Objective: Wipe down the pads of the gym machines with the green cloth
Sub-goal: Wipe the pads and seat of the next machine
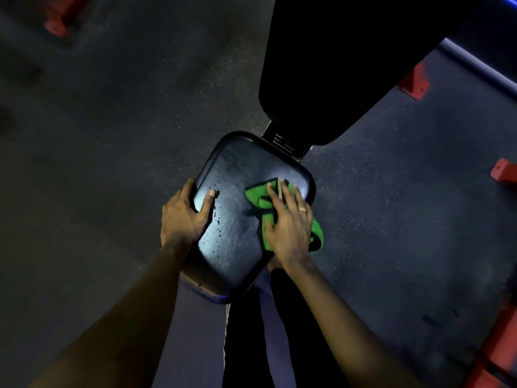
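A black seat pad (237,214) of a gym bench lies in the middle of the view, shiny, with small water drops near its left side. The green cloth (258,197) lies crumpled on the pad's right part and hangs over its right edge. My right hand (289,222) presses flat on the cloth with straight fingers spread. My left hand (184,212) grips the pad's left edge, thumb on top and fingers curled under the rim. The black back pad (349,65) rises from the seat toward the upper right.
Dark speckled rubber floor (112,135) surrounds the bench. Red machine feet and frame parts stand at the right (414,82), far right (503,169), lower right (495,359) and upper left (56,23). My dark trouser legs (265,345) show below the seat.
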A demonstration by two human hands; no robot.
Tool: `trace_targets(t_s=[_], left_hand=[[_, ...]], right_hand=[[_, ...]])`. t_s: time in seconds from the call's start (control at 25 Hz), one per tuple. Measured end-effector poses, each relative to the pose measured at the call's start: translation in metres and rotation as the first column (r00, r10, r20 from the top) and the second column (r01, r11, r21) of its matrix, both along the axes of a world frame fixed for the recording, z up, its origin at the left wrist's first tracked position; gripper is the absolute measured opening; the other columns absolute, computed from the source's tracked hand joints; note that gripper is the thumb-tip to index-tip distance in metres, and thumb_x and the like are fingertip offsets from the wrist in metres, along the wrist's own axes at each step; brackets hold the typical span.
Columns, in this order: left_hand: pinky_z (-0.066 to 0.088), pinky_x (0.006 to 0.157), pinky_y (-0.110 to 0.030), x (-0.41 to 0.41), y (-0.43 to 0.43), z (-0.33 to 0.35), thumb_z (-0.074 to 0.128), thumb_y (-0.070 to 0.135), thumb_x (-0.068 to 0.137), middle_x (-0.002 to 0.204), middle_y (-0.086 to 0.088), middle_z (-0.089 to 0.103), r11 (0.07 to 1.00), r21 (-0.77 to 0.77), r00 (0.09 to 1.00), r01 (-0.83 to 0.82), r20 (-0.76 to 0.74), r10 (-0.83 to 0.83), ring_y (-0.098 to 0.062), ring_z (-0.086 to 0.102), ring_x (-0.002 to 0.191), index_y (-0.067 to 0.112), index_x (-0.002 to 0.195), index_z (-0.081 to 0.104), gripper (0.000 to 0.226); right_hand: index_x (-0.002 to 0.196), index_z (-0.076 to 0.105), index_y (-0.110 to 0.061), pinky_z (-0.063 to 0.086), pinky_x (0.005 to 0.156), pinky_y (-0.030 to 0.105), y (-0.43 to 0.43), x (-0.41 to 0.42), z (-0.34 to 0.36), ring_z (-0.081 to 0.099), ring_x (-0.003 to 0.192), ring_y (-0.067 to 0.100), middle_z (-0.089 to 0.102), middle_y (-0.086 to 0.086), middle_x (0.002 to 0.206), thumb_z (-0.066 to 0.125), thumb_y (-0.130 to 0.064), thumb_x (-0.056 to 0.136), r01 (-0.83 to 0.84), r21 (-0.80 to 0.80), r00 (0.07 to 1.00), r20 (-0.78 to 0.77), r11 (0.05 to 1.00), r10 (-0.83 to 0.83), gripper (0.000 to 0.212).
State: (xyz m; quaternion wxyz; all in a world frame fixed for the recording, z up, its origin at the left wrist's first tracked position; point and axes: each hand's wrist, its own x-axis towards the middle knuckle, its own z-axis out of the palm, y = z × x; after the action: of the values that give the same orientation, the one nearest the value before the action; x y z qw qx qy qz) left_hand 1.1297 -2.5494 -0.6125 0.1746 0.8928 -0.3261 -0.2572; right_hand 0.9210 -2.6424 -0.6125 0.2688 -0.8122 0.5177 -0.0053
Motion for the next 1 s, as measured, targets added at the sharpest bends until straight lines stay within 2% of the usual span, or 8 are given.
trace_targets(t_s=[0.08,0.16,0.32,0.4,0.56,0.76,0.84,1.0], left_hand=[[0.044,0.108,-0.051,-0.001,0.002,-0.001,0.042,0.073,0.095,0.138,-0.01,0.061,1.0,-0.004,1.0,0.001,0.014,-0.001,-0.029,0.056,0.127,0.023,0.147,0.043,0.072],[0.046,0.103,-0.049,-0.003,-0.001,0.003,0.046,0.068,0.096,0.125,-0.008,0.065,1.0,-0.028,0.999,0.007,0.047,-0.006,-0.029,0.06,0.116,0.022,0.139,0.05,0.064],[0.041,0.097,-0.046,-0.006,0.018,0.009,0.043,0.057,0.099,0.1,-0.009,0.067,1.0,0.002,0.989,-0.03,0.147,0.029,-0.032,0.062,0.096,0.014,0.117,0.06,0.05],[0.039,0.098,-0.048,-0.009,0.043,0.007,0.035,0.061,0.098,0.102,-0.012,0.068,0.996,0.065,0.985,-0.062,0.166,0.05,-0.036,0.063,0.098,0.016,0.12,0.058,0.056],[0.033,0.105,-0.052,-0.014,0.067,-0.006,0.031,0.068,0.098,0.123,-0.012,0.067,0.98,0.145,0.983,-0.137,0.14,0.117,-0.036,0.059,0.112,0.025,0.14,0.049,0.062],[0.034,0.108,-0.049,-0.012,0.069,-0.013,0.03,0.071,0.097,0.125,-0.009,0.067,0.984,0.109,0.981,-0.143,0.145,0.126,-0.032,0.058,0.116,0.028,0.143,0.048,0.066],[0.034,0.109,-0.048,-0.011,0.071,-0.012,0.03,0.072,0.097,0.124,-0.009,0.066,0.985,0.092,0.982,-0.144,0.132,0.132,-0.031,0.057,0.117,0.029,0.144,0.048,0.067],[0.035,0.11,-0.051,-0.012,0.069,-0.011,0.03,0.073,0.095,0.127,-0.009,0.065,0.985,0.07,0.982,-0.159,0.112,0.15,-0.032,0.056,0.12,0.029,0.146,0.048,0.07]], right_hand=[[0.154,0.034,-0.034,0.021,0.119,0.051,-0.032,0.018,0.002,0.015,0.153,0.021,0.019,-0.007,0.166,0.069,-0.032,0.086,0.074,0.01,0.996,-0.055,0.997,-0.074,0.077],[0.156,0.031,-0.03,0.022,0.118,0.051,-0.039,0.029,0.007,0.016,0.153,0.024,0.017,-0.003,0.167,0.065,-0.038,0.09,0.092,-0.015,0.989,-0.115,0.996,-0.093,0.075],[0.158,0.024,-0.025,0.028,0.117,0.053,-0.012,0.021,0.017,0.015,0.153,0.029,0.013,0.002,0.168,0.062,-0.04,0.091,-0.262,0.028,0.956,-0.129,0.965,0.264,0.078],[0.158,0.026,-0.024,0.031,0.117,0.053,-0.02,0.03,0.018,0.017,0.153,0.029,0.016,0.003,0.167,0.063,-0.036,0.091,-0.306,0.007,0.944,-0.132,0.952,0.304,0.077],[0.156,0.031,-0.023,0.027,0.119,0.049,-0.025,0.089,0.018,0.022,0.151,0.03,0.022,0.004,0.166,0.062,-0.036,0.09,-0.253,-0.049,0.958,-0.15,0.966,0.243,0.074],[0.15,0.042,-0.024,0.028,0.12,0.048,-0.03,0.124,0.014,0.027,0.149,0.03,0.031,0.002,0.162,0.058,-0.037,0.092,-0.55,-0.1,0.834,-0.118,0.829,0.539,0.062],[0.148,0.045,-0.026,0.027,0.119,0.048,-0.048,0.135,0.012,0.028,0.149,0.029,0.033,0.0,0.161,0.058,-0.04,0.091,-0.524,-0.093,0.85,-0.132,0.847,0.511,0.06],[0.153,0.037,-0.03,0.025,0.118,0.048,-0.048,0.111,0.005,0.024,0.151,0.027,0.026,-0.001,0.165,0.059,-0.043,0.091,-0.271,-0.09,0.958,-0.117,0.958,0.26,0.067]])
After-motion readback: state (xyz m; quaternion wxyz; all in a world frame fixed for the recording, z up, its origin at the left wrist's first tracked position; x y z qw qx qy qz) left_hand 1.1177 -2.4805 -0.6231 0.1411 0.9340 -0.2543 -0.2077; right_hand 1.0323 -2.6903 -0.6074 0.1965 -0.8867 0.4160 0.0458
